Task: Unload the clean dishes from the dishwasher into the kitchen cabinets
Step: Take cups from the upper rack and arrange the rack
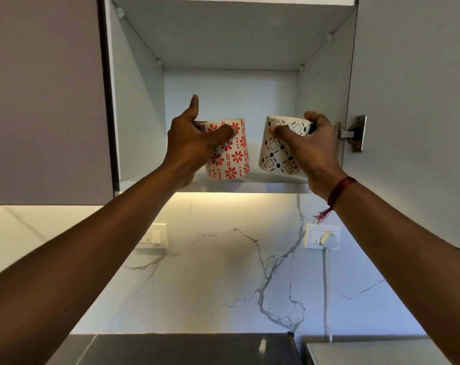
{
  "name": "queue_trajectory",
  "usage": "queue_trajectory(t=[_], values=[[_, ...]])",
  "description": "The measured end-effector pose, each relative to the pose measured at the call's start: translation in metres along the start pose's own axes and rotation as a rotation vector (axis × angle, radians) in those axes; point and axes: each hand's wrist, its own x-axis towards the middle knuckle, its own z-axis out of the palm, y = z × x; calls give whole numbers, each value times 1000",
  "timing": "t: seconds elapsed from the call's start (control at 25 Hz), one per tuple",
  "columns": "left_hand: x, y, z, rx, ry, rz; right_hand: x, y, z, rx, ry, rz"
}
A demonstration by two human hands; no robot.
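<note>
Both my arms reach up into an open wall cabinet point(141, 106). My left hand point(192, 143) grips a white mug with red flowers point(232, 156) at its left side, thumb across the front and index finger pointing up. My right hand point(310, 148) grips a white mug with a black square pattern point(276, 151) from its right side, thumb on the front near the rim. Both mugs are at the front edge of the cabinet's lower shelf point(252, 184); the black-patterned one tilts to the left. Whether the mugs rest on the shelf I cannot tell.
The cabinet door point(413, 101) stands open at the right, with a metal hinge point(354, 133). A closed door point(44, 101) is on the left. Below is a marble backsplash point(223, 272) with a switch plate point(152, 237) and a socket with a plug point(325, 239). A dark counter point(186, 349) lies beneath.
</note>
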Motion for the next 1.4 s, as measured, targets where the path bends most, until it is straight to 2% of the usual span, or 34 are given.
queue_trajectory(t=[0.4, 0.64, 0.88, 1.24, 1.4], values=[[43, -25, -4, 27, -89, -109, 15, 24, 41, -288, -43, -1], [55, -39, -4, 4, -108, -149, 18, 26, 51, -316, -55, 19], [61, -50, 4, 66, -127, -111, 31, 34, 54, -396, -96, 70], [78, -55, 10, 61, -230, -184, 45, 29, 56, -422, -283, 223], [86, -63, 13, 195, -262, -140, 48, 35, 62, -445, -361, 263]])
